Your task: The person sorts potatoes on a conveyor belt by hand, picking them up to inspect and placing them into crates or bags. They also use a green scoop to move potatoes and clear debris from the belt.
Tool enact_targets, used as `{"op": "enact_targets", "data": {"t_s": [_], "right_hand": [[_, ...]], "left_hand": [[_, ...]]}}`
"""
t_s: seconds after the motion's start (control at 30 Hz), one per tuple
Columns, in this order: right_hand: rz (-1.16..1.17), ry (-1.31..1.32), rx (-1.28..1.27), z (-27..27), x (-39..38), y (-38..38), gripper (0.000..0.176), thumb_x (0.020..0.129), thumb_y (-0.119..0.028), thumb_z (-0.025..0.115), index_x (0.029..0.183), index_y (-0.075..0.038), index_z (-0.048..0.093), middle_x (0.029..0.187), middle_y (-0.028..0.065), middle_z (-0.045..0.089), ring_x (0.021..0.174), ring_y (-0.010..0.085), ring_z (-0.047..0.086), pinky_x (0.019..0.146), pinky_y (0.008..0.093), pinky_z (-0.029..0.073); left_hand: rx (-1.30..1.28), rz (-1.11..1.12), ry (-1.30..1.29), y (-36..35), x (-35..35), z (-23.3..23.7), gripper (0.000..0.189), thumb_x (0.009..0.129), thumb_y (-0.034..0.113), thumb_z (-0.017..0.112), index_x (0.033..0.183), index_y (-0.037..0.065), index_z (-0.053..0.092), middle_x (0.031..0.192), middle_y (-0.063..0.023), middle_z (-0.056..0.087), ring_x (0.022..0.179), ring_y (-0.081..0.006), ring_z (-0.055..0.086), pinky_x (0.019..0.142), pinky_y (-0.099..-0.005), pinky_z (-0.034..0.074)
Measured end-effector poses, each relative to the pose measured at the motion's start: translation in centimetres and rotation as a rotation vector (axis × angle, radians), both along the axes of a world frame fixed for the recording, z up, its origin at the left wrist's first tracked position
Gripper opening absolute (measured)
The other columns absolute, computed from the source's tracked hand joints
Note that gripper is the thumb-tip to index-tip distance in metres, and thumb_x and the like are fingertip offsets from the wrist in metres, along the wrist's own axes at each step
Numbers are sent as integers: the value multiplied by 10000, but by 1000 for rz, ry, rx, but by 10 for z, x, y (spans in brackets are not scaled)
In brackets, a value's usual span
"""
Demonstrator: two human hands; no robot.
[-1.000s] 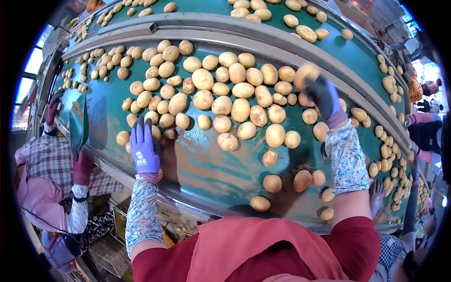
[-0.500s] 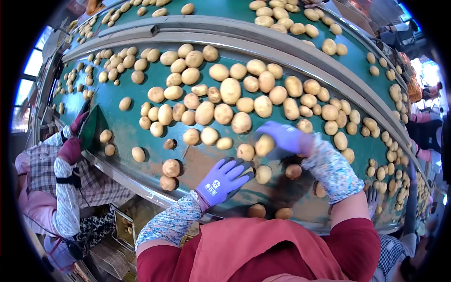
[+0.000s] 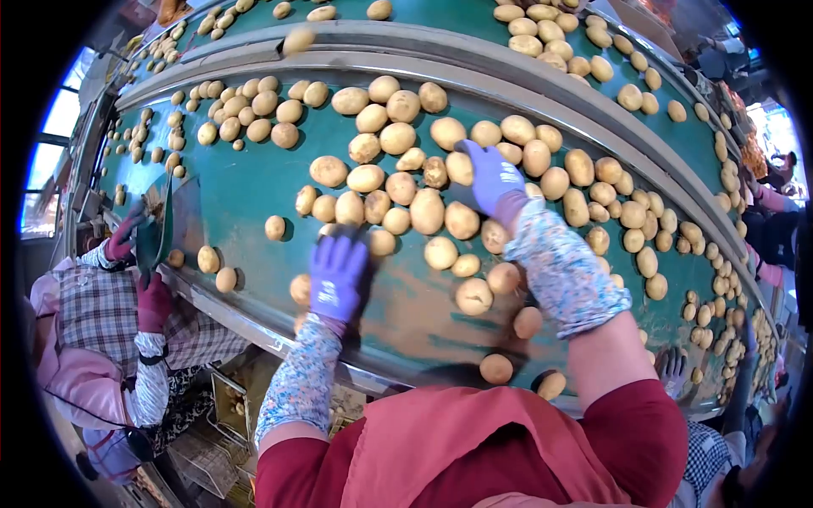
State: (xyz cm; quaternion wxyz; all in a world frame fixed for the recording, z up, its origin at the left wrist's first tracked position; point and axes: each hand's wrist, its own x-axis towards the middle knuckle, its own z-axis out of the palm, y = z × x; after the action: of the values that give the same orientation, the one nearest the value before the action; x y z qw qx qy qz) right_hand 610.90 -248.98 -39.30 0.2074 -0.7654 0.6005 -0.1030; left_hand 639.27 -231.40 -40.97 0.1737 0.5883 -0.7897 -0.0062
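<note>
My left hand [image 3: 336, 278], in a purple glove with dark fingertips, is palm down over the belt, fingers stretched forward and slightly blurred. A potato [image 3: 382, 243] lies just right of its fingertips, and another potato [image 3: 301, 289] sits to its left. Farther out, my right hand [image 3: 494, 179], gloved alike, curls its fingers and thumb around a pale potato [image 3: 460, 168]. Many loose potatoes surround that hand, among them a large one [image 3: 427, 211]. Near my body lie a brownish potato [image 3: 496, 368] and one with a dark patch [image 3: 551, 385].
The green belt [image 3: 246, 182] carries potatoes past a metal divider [image 3: 406, 57], with a second belt beyond it. A blurred potato [image 3: 298, 40] is above the divider. At left, a co-worker's gloved hands [image 3: 152, 305] hold a green plate-like piece [image 3: 157, 229]. Crates [image 3: 224, 406] stand below.
My left hand has moved left and forward. My right hand has reached farther across the belt to another potato. The potatoes have shifted right, and a blurred potato now appears over the divider.
</note>
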Motion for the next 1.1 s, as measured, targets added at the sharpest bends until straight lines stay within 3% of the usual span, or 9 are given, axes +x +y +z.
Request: {"op": "enact_targets", "data": {"t_s": [0.1,0.2,0.4,0.53,0.57,0.7,0.87,1.0,1.1], "right_hand": [[72,-427,80,26,-19,-7,680,765,-301,811,1363,-122,540,1223,212,629,1156,363,623,977,433,514],[-519,-1527,392,42,-37,-27,387,880,-249,742,1192,-58,615,1081,90,644,1067,235,633,869,354,539],[258,326,-90,37,70,74,432,866,-212,642,1278,-130,542,1055,160,652,941,350,674,800,453,540],[420,-8,374,59,73,41,396,898,-274,640,1259,-119,590,1154,157,656,1010,300,678,829,402,541],[14,-507,688,61,62,37,397,943,-322,614,1288,-126,603,1187,137,660,1023,248,665,862,367,533],[-357,-1326,335,83,61,-39,339,921,-249,686,1218,-112,598,1075,13,621,937,93,602,754,237,485],[-42,21,-156,18,126,-84,602,906,-295,639,1449,-125,442,1379,185,538,1221,390,573,1027,456,479],[-246,-245,343,44,146,-84,494,943,-307,623,1394,-146,502,1343,177,556,1195,353,576,998,455,476],[227,-512,357,33,113,-77,647,842,-284,737,1404,-58,513,1326,126,583,1222,284,554,1050,406,441]], "left_hand": [[-58,176,-89,-20,73,-11,446,862,121,600,1303,63,563,1347,-211,531,1223,-445,484,1065,-539,366],[-157,334,22,-29,94,7,439,930,115,596,1349,3,527,1418,-251,493,1257,-468,469,1077,-524,367],[-156,197,297,-47,74,32,477,905,127,660,1347,-10,540,1409,-247,517,1251,-460,495,1060,-533,391],[-104,5,306,-50,77,38,458,885,104,668,1319,-5,572,1367,-223,560,1216,-449,527,1046,-531,408],[-96,1,318,-48,80,39,453,880,102,669,1309,-8,573,1359,-227,561,1207,-448,531,1043,-530,409],[-57,-124,433,-30,88,28,474,843,96,690,1280,-29,557,1329,-252,552,1194,-476,515,1039,-553,397],[145,-439,309,-12,75,22,494,836,196,708,1299,80,577,1342,-196,541,1224,-441,503,1040,-580,383],[202,-229,107,-10,132,-1,462,816,150,657,1266,82,583,1353,-174,538,1263,-417,474,1063,-576,354],[140,3,128,-19,192,-9,557,798,122,629,1342,40,538,1405,-225,504,1295,-477,435,1106,-575,320]]}}
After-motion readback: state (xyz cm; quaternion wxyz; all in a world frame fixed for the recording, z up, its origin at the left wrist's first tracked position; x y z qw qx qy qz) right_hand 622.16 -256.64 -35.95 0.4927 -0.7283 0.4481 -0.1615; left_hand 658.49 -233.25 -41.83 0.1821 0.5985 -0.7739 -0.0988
